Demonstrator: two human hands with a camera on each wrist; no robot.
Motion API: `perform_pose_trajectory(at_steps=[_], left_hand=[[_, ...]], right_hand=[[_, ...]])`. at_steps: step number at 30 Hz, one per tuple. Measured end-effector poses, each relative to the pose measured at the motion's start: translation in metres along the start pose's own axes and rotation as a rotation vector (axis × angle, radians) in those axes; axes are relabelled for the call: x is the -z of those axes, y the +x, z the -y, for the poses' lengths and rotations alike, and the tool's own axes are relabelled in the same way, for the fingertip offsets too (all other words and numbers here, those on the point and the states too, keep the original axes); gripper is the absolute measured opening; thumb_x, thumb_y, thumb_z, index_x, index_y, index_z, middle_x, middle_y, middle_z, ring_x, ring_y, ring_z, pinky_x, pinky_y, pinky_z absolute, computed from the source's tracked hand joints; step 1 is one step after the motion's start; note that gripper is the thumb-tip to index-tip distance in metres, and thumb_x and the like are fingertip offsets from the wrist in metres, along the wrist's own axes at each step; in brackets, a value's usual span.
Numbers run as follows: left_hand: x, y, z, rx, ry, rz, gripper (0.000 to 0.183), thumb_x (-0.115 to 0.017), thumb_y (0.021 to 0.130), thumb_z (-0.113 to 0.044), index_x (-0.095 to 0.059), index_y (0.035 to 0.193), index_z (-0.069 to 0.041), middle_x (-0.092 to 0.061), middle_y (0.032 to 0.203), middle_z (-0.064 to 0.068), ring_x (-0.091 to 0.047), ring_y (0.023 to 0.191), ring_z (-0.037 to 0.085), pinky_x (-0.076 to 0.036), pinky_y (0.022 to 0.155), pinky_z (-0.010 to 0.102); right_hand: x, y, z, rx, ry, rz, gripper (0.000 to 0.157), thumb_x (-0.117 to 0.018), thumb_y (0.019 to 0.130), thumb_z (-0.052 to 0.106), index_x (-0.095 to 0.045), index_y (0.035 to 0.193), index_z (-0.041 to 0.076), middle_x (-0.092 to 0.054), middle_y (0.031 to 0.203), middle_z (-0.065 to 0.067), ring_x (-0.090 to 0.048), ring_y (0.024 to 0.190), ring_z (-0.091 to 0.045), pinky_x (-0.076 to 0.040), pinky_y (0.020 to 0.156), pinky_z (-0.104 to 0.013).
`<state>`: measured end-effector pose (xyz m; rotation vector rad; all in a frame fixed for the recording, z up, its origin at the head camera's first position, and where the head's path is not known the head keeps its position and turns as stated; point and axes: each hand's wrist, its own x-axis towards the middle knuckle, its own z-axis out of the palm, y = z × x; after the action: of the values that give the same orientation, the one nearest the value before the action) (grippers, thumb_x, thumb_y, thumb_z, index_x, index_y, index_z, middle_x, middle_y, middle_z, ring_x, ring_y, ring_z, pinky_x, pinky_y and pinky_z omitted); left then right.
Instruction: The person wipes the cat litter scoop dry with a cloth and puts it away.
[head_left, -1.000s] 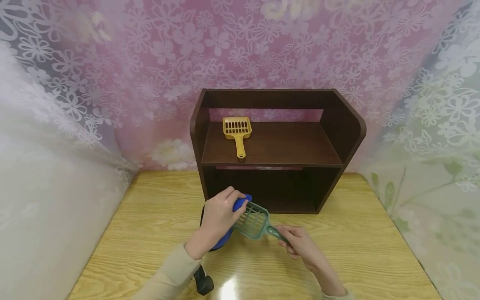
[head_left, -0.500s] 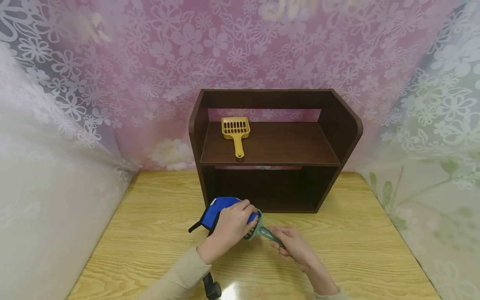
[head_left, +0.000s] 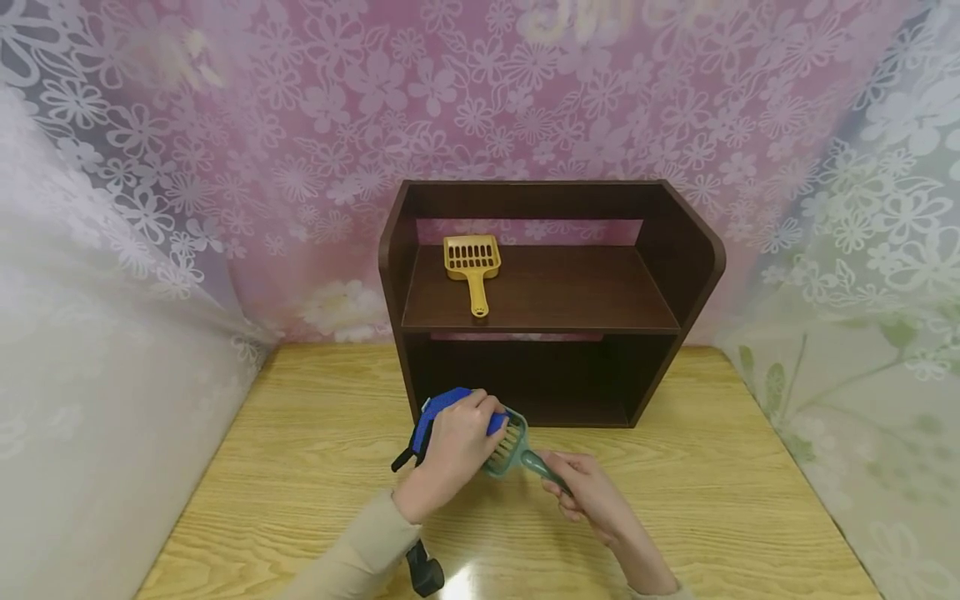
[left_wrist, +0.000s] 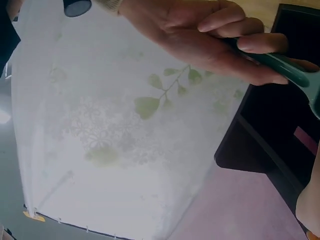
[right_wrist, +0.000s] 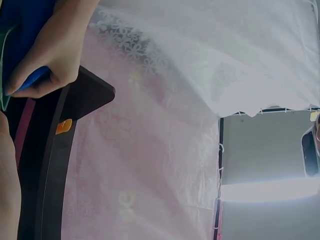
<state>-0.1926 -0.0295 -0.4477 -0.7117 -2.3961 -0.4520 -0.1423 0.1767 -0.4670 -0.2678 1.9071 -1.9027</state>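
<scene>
Nearest us, toward seven o'clock, we see a black fitting beside the left sleeve, its upper part hidden; we cannot tell what it is. Beyond the sleeve, the left hand grips a blue cloth against the slotted head of a green scoop, covering much of both. At the cloth's ten o'clock edge sits a white tag, too small for us to read; a black loop sticks out at its eight o'clock. The right hand has its fingers wrapped round the scoop's handle, which points to four o'clock. We cannot tell whether the scoop touches the wood-grain table.

At twelve o'clock, just past the hands, stands a dark brown shelf unit; the left hand and cloth hide part of its lower opening, whose depths are too dark to make out. On its upper board, toward eleven o'clock, lies a yellow scoop, handle toward six, with a small dark mark near the handle's end.

Farthest off hangs a pink flowered curtain. Near one o'clock its pale lettering is cut by the top edge and we cannot read it. White curtains close in at three and nine o'clock.
</scene>
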Motion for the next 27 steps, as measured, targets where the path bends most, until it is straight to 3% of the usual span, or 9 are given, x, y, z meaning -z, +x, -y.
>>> perform_pose_trajectory(at_steps=[3, 7, 10, 14, 19, 22, 27], left_hand=[[-0.003, -0.003, -0.008, -0.049, -0.056, 0.025, 0.014, -0.075, 0.076, -0.025, -0.067, 0.082, -0.015, -0.059, 0.076, -0.005, -0.058, 0.060, 0.005, -0.045, 0.051, 0.013], [-0.007, -0.006, -0.007, -0.082, -0.051, 0.023, 0.014, -0.074, 0.077, -0.026, -0.067, 0.082, -0.016, -0.058, 0.076, -0.006, -0.058, 0.061, 0.004, -0.045, 0.051, 0.013], [-0.010, -0.006, 0.003, -0.055, 0.001, -0.002, 0.014, -0.073, 0.077, -0.027, -0.066, 0.082, -0.016, -0.060, 0.077, -0.005, -0.061, 0.064, 0.006, -0.049, 0.054, 0.018], [-0.007, -0.004, 0.021, 0.014, 0.034, -0.021, 0.014, -0.073, 0.077, -0.026, -0.066, 0.084, -0.015, -0.061, 0.078, -0.004, -0.062, 0.063, 0.009, -0.051, 0.052, 0.021], [0.004, -0.003, 0.037, 0.093, -0.025, -0.036, 0.014, -0.074, 0.076, -0.024, -0.067, 0.086, -0.018, -0.061, 0.080, -0.005, -0.061, 0.060, 0.008, -0.050, 0.054, 0.022], [0.008, -0.005, 0.037, 0.059, -0.051, -0.017, 0.013, -0.073, 0.077, -0.025, -0.068, 0.086, -0.018, -0.061, 0.080, -0.006, -0.061, 0.061, 0.007, -0.050, 0.055, 0.021], [0.008, -0.011, 0.032, -0.005, 0.001, 0.044, 0.012, -0.072, 0.078, -0.026, -0.069, 0.085, -0.017, -0.060, 0.079, -0.005, -0.061, 0.061, 0.008, -0.050, 0.054, 0.021]], right_hand=[[0.000, 0.000, 0.000, 0.022, -0.025, 0.006, 0.045, -0.039, 0.099, 0.031, -0.054, 0.107, -0.011, -0.041, 0.065, 0.003, -0.030, 0.040, -0.001, -0.026, 0.040, -0.017], [0.000, -0.001, -0.003, 0.009, -0.048, 0.009, 0.044, -0.038, 0.100, 0.029, -0.056, 0.104, -0.010, -0.042, 0.064, 0.003, -0.030, 0.039, -0.001, -0.025, 0.039, -0.018], [0.002, -0.003, -0.005, -0.014, -0.052, -0.010, 0.047, -0.040, 0.099, 0.032, -0.054, 0.118, -0.009, -0.042, 0.064, 0.003, -0.031, 0.040, -0.001, -0.025, 0.039, -0.018], [0.004, -0.007, -0.009, -0.021, -0.046, -0.032, 0.050, -0.040, 0.098, 0.034, -0.050, 0.125, -0.007, -0.041, 0.064, 0.004, -0.031, 0.041, -0.001, -0.025, 0.039, -0.017], [0.008, -0.011, -0.012, -0.031, 0.019, -0.078, 0.040, -0.041, 0.098, 0.033, -0.056, 0.097, -0.004, -0.041, 0.064, 0.003, -0.028, 0.041, -0.002, -0.019, 0.040, -0.022], [0.010, -0.011, -0.012, -0.040, 0.049, -0.105, 0.037, -0.042, 0.098, 0.035, -0.054, 0.086, 0.002, -0.041, 0.064, 0.002, -0.028, 0.042, -0.002, -0.019, 0.041, -0.022], [0.011, -0.010, -0.011, -0.062, 0.011, -0.126, 0.038, -0.043, 0.097, 0.037, -0.055, 0.086, 0.003, -0.042, 0.065, 0.002, -0.029, 0.043, -0.001, -0.024, 0.041, -0.017]])
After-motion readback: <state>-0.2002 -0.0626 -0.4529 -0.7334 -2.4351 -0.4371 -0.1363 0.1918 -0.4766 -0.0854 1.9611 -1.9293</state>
